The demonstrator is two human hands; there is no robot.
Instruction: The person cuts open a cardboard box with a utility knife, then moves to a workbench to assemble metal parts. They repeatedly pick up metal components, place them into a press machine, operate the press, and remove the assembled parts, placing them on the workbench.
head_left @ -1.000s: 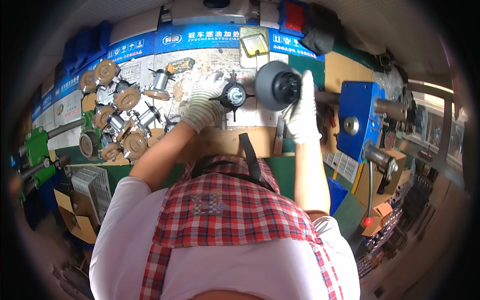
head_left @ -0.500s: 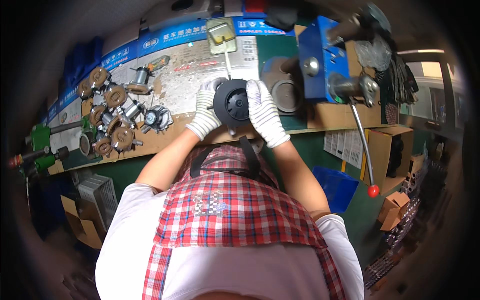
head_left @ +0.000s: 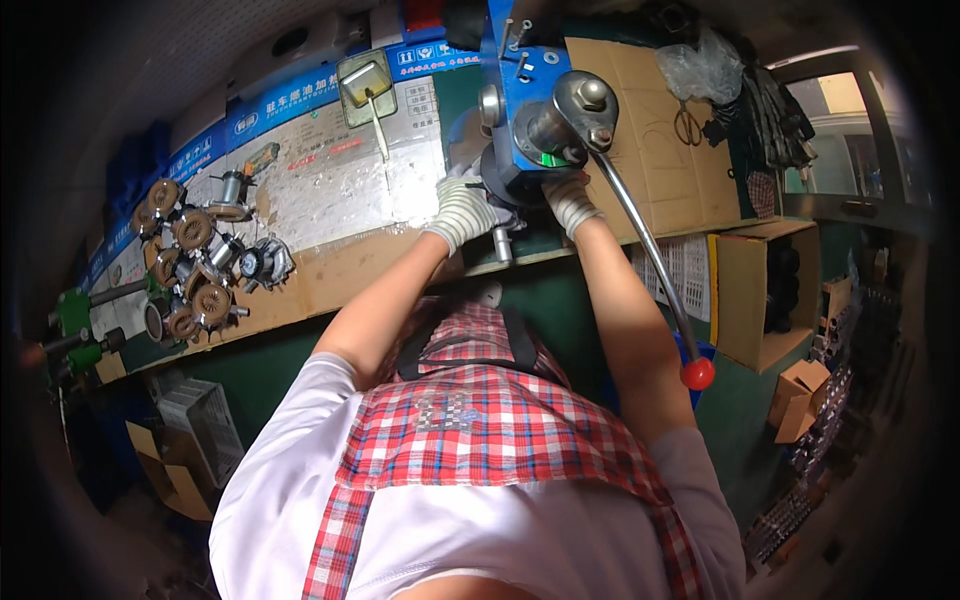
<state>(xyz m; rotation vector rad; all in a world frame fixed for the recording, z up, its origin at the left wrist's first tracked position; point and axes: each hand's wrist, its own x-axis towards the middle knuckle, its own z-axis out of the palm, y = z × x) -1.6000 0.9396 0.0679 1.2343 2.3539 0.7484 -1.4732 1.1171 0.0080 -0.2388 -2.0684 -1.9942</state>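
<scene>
My left hand [head_left: 464, 212], in a white striped glove, grips the left side of a round black part [head_left: 493, 172] that has a metal stub [head_left: 502, 244] pointing toward me. Most of the part lies hidden beneath the head of a blue lever press [head_left: 540, 85]. On the other side, the gloved right hand [head_left: 573, 203] reaches under the press head. Its fingers are covered by the press, so their grip cannot be made out. The press's long metal lever [head_left: 645, 235], tipped with a red ball [head_left: 698, 374], hangs over my right forearm.
Several metal motor assemblies with brown discs [head_left: 211, 305] cluster on the bench's left. A greasy square tray [head_left: 351, 107] with a brush [head_left: 379, 130] lies near the back. Scissors [head_left: 688, 124] rest on cardboard right of the press. An open carton [head_left: 765, 300] stands at right.
Both hands have moved right with the round black part, from in front of the bench's middle to under the press head. The view has shifted right too. The fan-like face no longer shows.
</scene>
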